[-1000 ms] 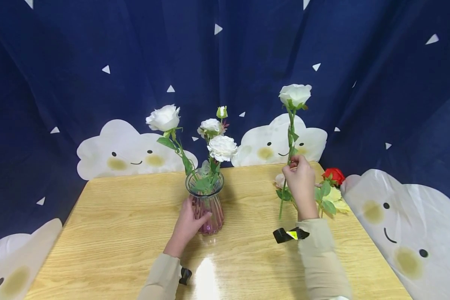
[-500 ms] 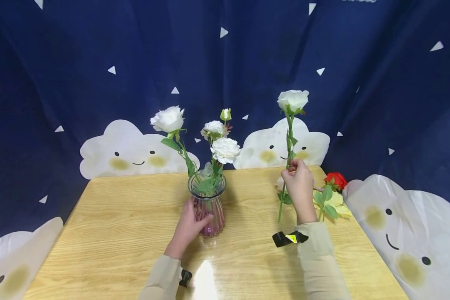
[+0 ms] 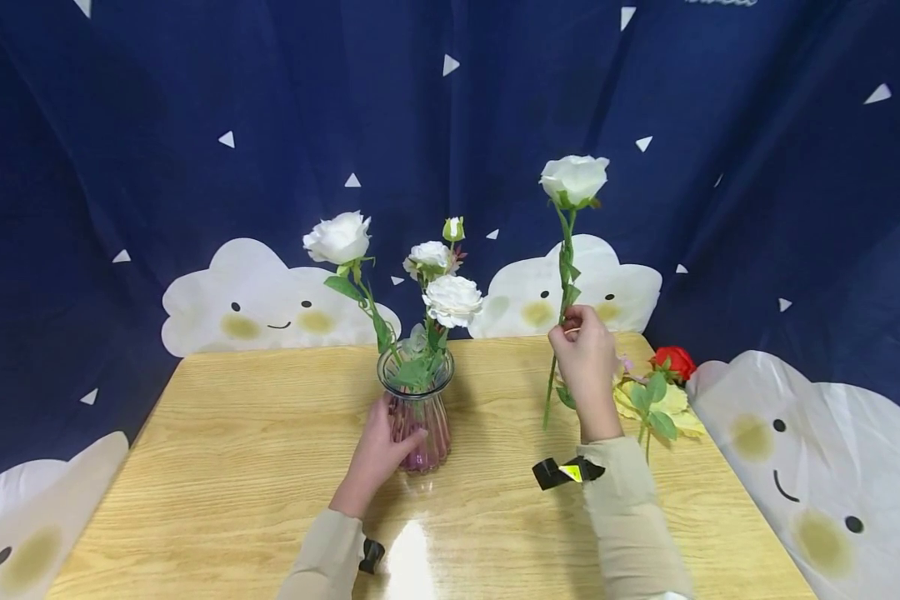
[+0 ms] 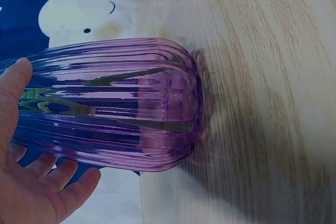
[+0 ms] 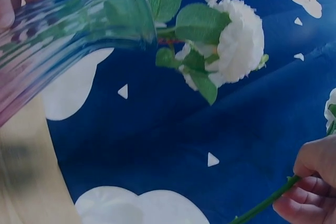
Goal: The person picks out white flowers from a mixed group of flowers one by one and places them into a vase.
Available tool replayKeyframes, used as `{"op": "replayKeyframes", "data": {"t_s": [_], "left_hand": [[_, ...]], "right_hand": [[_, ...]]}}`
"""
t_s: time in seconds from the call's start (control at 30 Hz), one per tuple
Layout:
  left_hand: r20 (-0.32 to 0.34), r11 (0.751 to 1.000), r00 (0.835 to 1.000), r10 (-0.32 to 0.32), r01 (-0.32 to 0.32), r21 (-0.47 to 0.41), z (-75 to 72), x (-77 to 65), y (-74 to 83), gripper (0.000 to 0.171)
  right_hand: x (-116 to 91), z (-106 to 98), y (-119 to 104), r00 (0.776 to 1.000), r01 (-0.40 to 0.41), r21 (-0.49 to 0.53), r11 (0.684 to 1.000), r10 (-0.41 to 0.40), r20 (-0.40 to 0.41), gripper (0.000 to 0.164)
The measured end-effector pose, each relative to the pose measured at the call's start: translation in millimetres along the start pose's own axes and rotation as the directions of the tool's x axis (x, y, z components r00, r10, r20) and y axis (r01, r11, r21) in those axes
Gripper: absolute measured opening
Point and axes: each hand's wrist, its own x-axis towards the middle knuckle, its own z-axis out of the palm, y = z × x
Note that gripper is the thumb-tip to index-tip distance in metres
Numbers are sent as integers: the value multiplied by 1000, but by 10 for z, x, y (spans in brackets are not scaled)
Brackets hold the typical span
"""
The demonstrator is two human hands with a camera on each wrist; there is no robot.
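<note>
A ribbed glass vase [image 3: 427, 429], pink below and bluish at its rim, stands on the table with several white flowers in it. My left hand [image 3: 378, 442] grips its side, thumb in front and fingers curled behind; the left wrist view shows green stems through the glass [image 4: 131, 103]. To the right, my right hand [image 3: 588, 358] pinches the green stem of a white rose [image 3: 574, 179] between thumb and fingers. That rose is held upright, its stem end [image 3: 547, 412] hanging below the hand. In the right wrist view the stem [image 5: 268, 200] slants out of the fingers.
On the table's right side lie a red rose [image 3: 673, 361], a yellow flower [image 3: 671, 402] and green leaves, partly behind my right hand. The wooden table [image 3: 255, 467] ends at a dark blue curtain [image 3: 390, 100] with white clouds.
My right hand has moved slightly left and up with the white rose. My left hand stays on the vase. The head view has shifted a little.
</note>
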Motion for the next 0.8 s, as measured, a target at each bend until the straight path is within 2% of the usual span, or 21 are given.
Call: {"op": "replayKeyframes", "data": {"t_s": [0.27,0.53,0.8], "left_hand": [[-2,1000,1000,9,-8,3,0,2,-1,89],[-3,1000,1000,1,-1,7,4,-5,11,88],[-7,1000,1000,10,-10,7,1,0,10,88]], "right_hand": [[4,31,-217,994,100,84,991,-96,-48,20],[-9,78,-410,981,190,126,974,-185,-51,18],[-65,111,-590,961,276,155,949,-267,-74,18]]}}
